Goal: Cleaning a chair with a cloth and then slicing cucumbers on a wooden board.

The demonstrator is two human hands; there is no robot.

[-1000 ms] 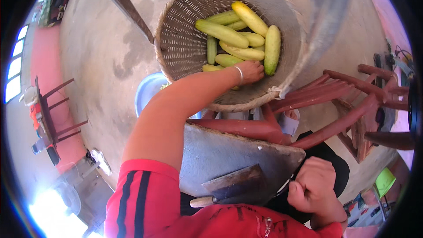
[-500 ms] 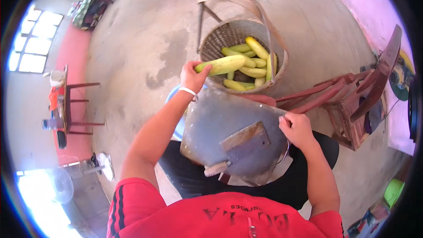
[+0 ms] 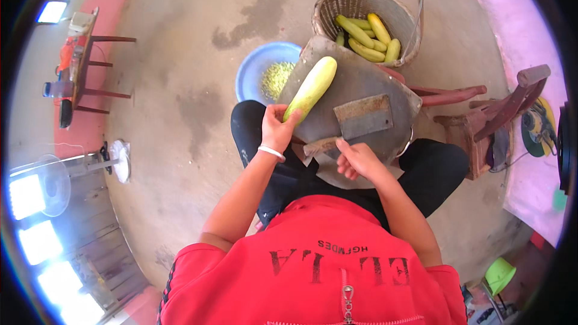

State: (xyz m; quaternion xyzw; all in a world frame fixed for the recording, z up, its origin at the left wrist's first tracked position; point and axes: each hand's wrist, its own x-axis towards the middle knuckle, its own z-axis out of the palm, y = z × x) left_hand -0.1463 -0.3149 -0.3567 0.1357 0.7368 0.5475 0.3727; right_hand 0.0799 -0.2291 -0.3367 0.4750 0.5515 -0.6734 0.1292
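My left hand [image 3: 279,127] grips the lower end of a large yellow-green cucumber [image 3: 312,88], which points up and to the right over a grey board [image 3: 325,54] at my knees. On that board lies a cleaver [image 3: 363,116] with a broad, stained blade. Its wooden handle [image 3: 322,145] extends toward me past the board's near edge. Beside the handle is my right hand [image 3: 360,161], fingers loosely bent and thumb apart, the thumb tip at the handle's right end; whether they touch I cannot tell.
Beyond the board stands a woven basket [image 3: 337,5] with a tall handle, holding several cucumbers [image 3: 364,35]. A blue basin [image 3: 248,78] with chopped pale-green bits [image 3: 276,79] sits at the board's left. A reddish wooden chair [image 3: 475,138] is at right, a fan [image 3: 121,161] at left.
My left hand has brought the cucumber from the basket back toward me, over the board. My right hand has left the board's right edge and come to the cleaver's handle. The view has shifted.
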